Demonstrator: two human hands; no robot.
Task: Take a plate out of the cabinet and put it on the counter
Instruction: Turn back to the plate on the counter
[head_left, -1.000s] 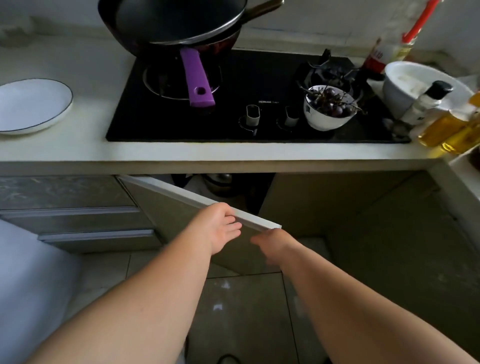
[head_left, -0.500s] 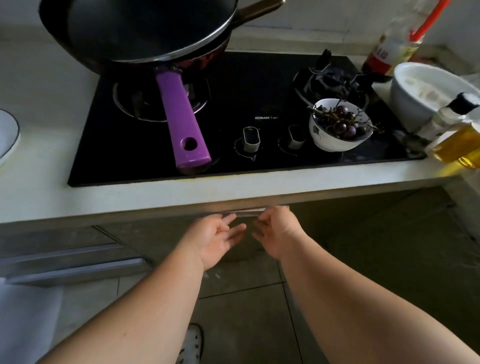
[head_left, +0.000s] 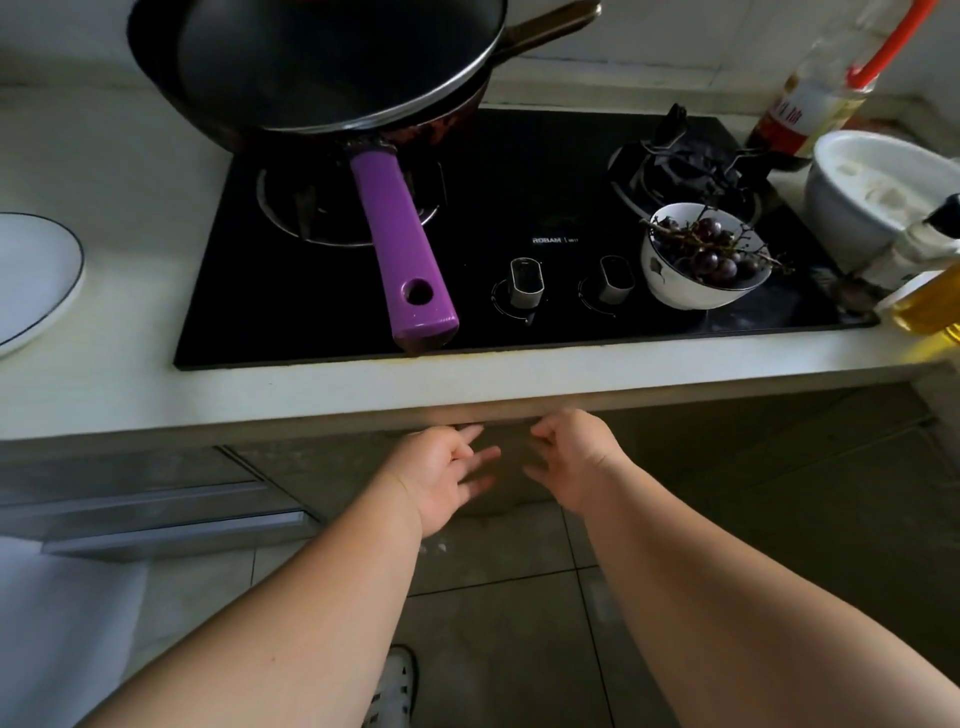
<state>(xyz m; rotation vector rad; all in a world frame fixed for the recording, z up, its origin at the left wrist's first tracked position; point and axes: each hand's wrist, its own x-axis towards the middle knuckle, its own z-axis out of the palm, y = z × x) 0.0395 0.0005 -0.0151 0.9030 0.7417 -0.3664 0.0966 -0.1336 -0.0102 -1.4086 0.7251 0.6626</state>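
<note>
The plate (head_left: 31, 275) sits at the far left of the worktop (head_left: 130, 384), white with a thin dark rim line, lying flat and partly cut off by the frame edge. Below the worktop edge, the cabinet door (head_left: 332, 473) looks shut, greenish and dim.

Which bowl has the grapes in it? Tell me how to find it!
Start at the black glass stovetop in the pale counter. Near its front right corner, just right of two silver knobs, sits a small white bowl. Unlike the bigger white bowl farther right, it holds dark purple grapes on stems.
</note>
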